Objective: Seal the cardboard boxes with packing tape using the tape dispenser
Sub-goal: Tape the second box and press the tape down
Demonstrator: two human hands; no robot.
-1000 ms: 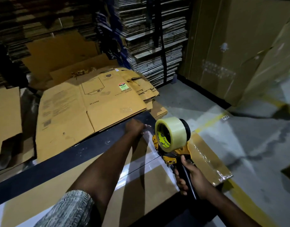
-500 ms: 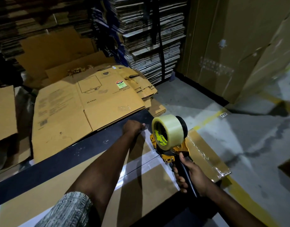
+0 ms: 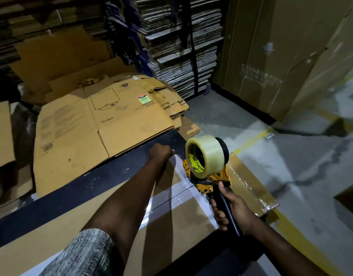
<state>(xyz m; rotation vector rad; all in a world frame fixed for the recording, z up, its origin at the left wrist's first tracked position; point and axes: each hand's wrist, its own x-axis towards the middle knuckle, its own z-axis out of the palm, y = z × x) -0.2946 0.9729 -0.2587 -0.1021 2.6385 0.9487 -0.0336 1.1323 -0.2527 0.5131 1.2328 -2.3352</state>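
A brown cardboard box (image 3: 183, 216) lies before me, its top crossed by strips of clear tape (image 3: 179, 170). My left hand (image 3: 160, 153) is at the box's far edge with its fingers curled over it, where a tape strip ends. My right hand (image 3: 234, 212) grips the black handle of the yellow tape dispenser (image 3: 213, 181). The dispenser's head rests on the box top, right of my left hand. Its roll of clear tape (image 3: 208, 154) stands upright above the box.
A taped cardboard flap (image 3: 251, 186) juts out to the right over the grey floor with a yellow line (image 3: 251, 140). Flattened cartons (image 3: 103, 128) are piled beyond a dark band (image 3: 82, 188). Strapped cardboard bundles (image 3: 181, 56) and tall cartons (image 3: 271, 56) stand behind.
Both hands and the dispenser stay almost where they were. Only the view has drifted slightly.
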